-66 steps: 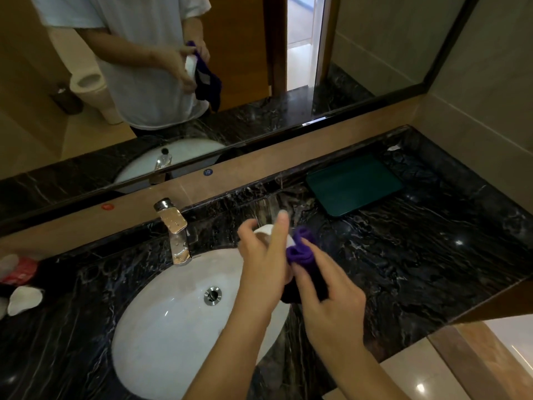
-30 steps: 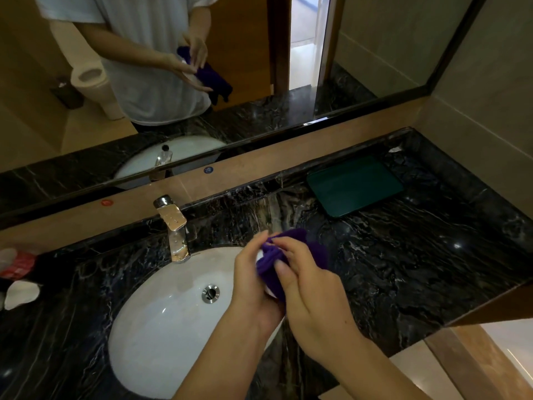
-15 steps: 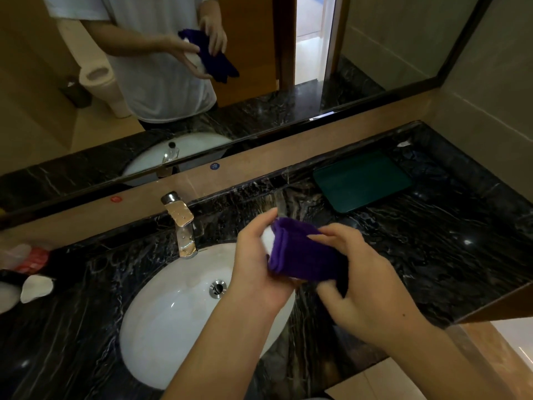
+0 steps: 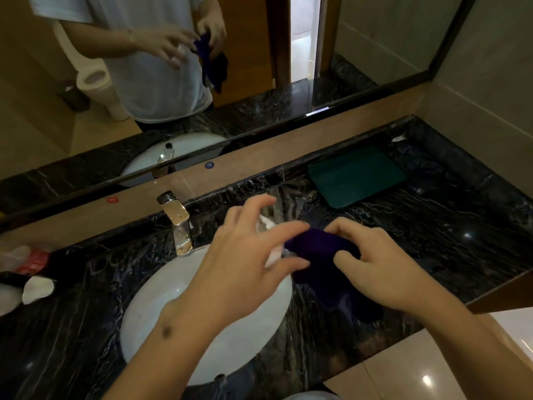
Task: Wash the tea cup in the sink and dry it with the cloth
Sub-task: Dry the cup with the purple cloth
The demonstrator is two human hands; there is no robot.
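The left hand (image 4: 245, 264) holds the white cup (image 4: 269, 241) above the sink's (image 4: 161, 310) rim at about 2 o'clock of the basin. Its fingers are spread and curved round the cup, which peeks out white between them; half a second ago they lay closer together against the cloth. The picture is blurred here, so the exact grip is hard to read.

The right hand (image 4: 377, 267) pinches the purple cloth (image 4: 320, 255), thumb below and fingers curled over the top. The cloth's near end touches the cup at the left fingertips, and its loose tail hangs down toward 5 o'clock over the black marble counter (image 4: 461, 241). Earlier the cloth was a neat folded pad pressed on the cup; now it is drawn out sideways to 3 o'clock of the cup and droops more.

The tap (image 4: 177, 223) stands at 12 o'clock of the sink. A dark green tray (image 4: 357, 176) lies at 1 o'clock of the hands, well apart. The mirror (image 4: 375, 39) at the back shows the same hands and cloth. Small white and red things (image 4: 31, 272) lie at the counter's far 9 o'clock edge.
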